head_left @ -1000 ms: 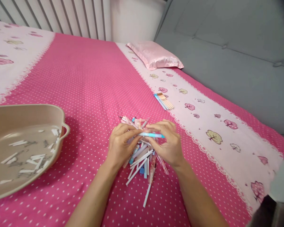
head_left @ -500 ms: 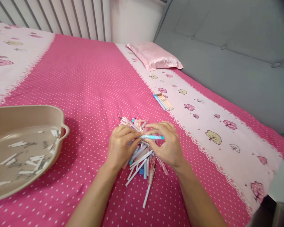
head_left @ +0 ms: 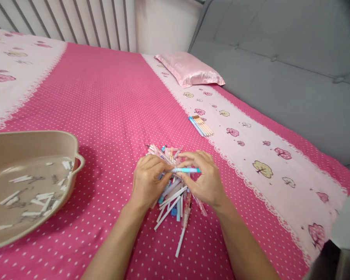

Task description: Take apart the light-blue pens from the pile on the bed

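Note:
A blue and pale lilac pen [head_left: 188, 170] lies crosswise between my two hands, above a loose pile of pen parts [head_left: 170, 194]. My left hand [head_left: 150, 177] pinches its left end between thumb and fingers. With thumb and fingertips, my right hand [head_left: 205, 175] grips the pen near its middle, and the blue end points right. Under the hands the pile holds white tubes, pink clear barrels and blue pieces. One white tube [head_left: 179, 243] sticks out toward me. The pen's left tip is hidden in my left fingers.
A beige basin [head_left: 72, 142] at left holds small white pieces and metal springs or clips. Beyond my right hand, several blue and peach pens [head_left: 201, 125] lie in a row. A pink pillow [head_left: 189, 70] rests by the grey headboard [head_left: 268, 93]. Polka-dot bedding [head_left: 105, 97] covers the bed.
The pen has shifted very slightly left within my hands, showing more of its pale section near my left fingers. The pile and basin look the same.

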The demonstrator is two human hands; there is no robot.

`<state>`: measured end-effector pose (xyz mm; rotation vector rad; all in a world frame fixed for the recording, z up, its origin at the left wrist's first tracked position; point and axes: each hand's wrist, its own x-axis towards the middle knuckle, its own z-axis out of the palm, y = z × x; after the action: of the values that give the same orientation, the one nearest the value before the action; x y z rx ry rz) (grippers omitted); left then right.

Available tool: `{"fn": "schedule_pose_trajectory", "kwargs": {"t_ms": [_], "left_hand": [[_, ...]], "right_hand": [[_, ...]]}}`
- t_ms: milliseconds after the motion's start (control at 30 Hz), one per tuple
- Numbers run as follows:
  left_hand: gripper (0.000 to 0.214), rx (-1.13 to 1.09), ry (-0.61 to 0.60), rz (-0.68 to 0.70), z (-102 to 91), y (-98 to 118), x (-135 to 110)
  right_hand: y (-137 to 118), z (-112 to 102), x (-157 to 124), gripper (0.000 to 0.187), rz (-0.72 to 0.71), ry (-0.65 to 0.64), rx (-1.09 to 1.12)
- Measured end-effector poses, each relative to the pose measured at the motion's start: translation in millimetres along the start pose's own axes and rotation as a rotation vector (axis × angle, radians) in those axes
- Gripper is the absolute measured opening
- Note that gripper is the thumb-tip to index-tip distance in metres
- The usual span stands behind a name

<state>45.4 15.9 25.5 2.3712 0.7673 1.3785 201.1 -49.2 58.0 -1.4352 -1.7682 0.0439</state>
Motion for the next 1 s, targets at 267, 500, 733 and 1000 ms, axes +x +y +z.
{"fn": "schedule_pose_trajectory", "kwargs": {"t_ms": [267,500,733,1000], "left_hand": [[0.005,-0.008,0.064,-0.066,0.1,-6,-1],[0.008,-0.036,0.110,-0.130,-2.1,-7,0],[0.006,-0.029,0.115,-0.196,-2.2,-8,0],[0.018,-0.061,0.414,-0.583,-5.7,-6,0]], "right_hand": [[2,2,-1,0.039,0.008,0.093,0.006],[6,1,-3,0.030,0.030,0.196,0.033],[10,3,-6,0.033,0.101,0.281,0.169],[6,2,-5,0.018,0.112,0.196,0.213]]}}
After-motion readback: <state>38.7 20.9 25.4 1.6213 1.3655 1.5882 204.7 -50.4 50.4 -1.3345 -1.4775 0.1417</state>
